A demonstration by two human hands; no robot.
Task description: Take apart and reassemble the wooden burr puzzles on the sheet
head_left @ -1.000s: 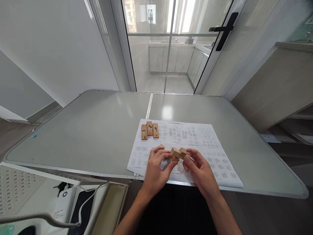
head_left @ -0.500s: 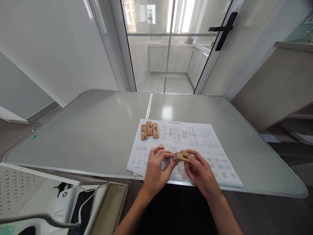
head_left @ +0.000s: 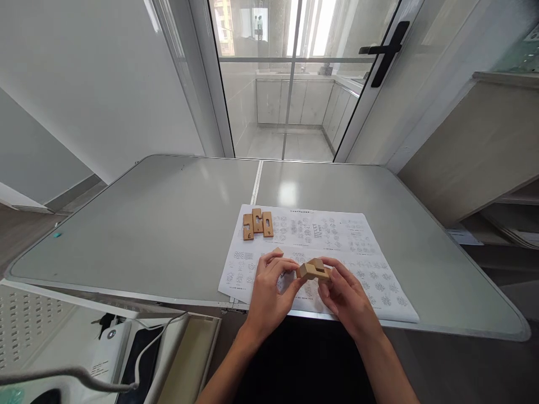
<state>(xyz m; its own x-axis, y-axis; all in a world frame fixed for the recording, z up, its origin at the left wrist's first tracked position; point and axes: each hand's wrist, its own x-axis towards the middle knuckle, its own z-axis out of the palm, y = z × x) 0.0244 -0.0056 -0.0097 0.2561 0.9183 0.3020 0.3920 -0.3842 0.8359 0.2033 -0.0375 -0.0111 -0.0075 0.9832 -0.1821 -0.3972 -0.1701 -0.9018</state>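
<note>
While the left hand and right hand pinch opposite ends, wooden blocks sit between them.
Likely light, stiff; best held by flat ends.

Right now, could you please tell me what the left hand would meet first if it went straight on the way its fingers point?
Most likely the held wooden pieces, which the left hand touches; beyond them, the right hand seems next, though depth is unclear.
</note>
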